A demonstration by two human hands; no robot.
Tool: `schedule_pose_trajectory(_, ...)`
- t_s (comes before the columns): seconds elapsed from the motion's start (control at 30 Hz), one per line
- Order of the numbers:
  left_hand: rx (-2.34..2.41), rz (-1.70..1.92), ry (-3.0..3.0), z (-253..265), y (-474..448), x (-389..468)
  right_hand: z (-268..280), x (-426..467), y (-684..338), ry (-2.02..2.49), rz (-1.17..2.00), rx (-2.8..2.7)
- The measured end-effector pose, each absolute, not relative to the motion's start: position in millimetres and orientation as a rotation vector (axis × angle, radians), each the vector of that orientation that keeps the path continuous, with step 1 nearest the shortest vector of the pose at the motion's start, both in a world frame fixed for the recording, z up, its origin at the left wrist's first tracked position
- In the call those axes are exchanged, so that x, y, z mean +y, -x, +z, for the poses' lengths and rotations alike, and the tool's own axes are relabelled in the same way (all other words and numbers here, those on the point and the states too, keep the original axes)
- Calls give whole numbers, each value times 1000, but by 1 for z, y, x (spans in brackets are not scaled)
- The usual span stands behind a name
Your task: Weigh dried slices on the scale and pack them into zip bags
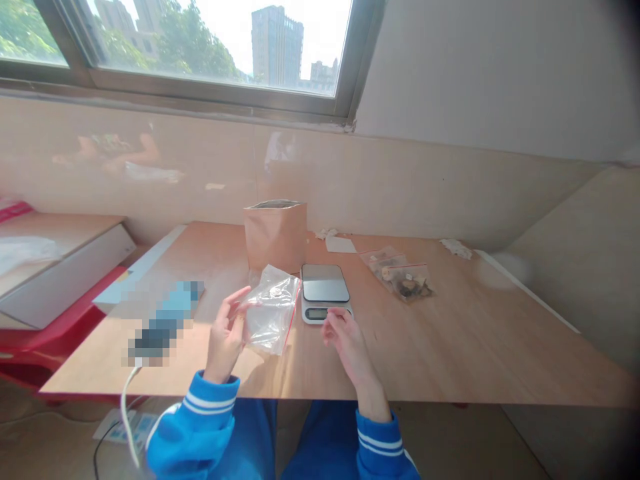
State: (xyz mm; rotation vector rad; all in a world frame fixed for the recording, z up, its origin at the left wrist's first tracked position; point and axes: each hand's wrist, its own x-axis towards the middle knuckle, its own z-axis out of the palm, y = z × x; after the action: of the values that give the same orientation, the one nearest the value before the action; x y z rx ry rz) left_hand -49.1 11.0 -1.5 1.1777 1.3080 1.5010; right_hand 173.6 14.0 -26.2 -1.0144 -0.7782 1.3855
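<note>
A: Locate the clear, red-striped plastic zip bag (273, 317) first. Where is it?

B: In front of the seated person, just left of the white digital scale with the silver square plate (325, 283). The bare left hand (227, 340) pinches its left side between thumb and fingers.

A: And the bare right hand (347, 343)?

B: Fingers loosely curled at the scale's display. I see nothing in them; whether the fingertips meet or touch the casing, I cannot tell.

A: State the hazards.

B: One: the bag could slip or fold over, since the film looks slick and only one side is gripped. Two: if its edge drags onto the plate, the reading could be disturbed. Three: a stray knuckle could press the scale's front.

A: Condition of the bag?

B: Transparent, creased, streaked with glare; no contents visible. It tilts, with the red stripe running down the side facing the scale. Whether the mouth is open, I cannot tell.

A: Adjacent items?

B: Behind it, an upright brown paper pouch with an open top (275, 237). Farther right, clear zip bags holding dark and pale pieces (410, 283) lie on the light-brown wooden table (425, 360).
</note>
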Motion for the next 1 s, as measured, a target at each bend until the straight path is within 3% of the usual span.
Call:
schedule_pose_trajectory(0.2,1195,1284,-1306,-4,32,4,-16,30,-143,973,1499,-764)
schedule_pose_trajectory(0.37,1161,1099,-1324,-2,37,8,-11,43,-136,1082,1349,-875)
schedule_pose_trajectory(0.7,1455,1175,-1271,-8,39,37,-11,57,-154,1239,1221,-1012)
schedule_pose_trajectory(0.87,1879,1069,-1492,-17,62,58,-35,54,-237,1449,879,-938)
schedule_pose_trajectory(1.0,2298,1283,-1724,-22,50,59,-67,64,-316,1675,310,-1057)
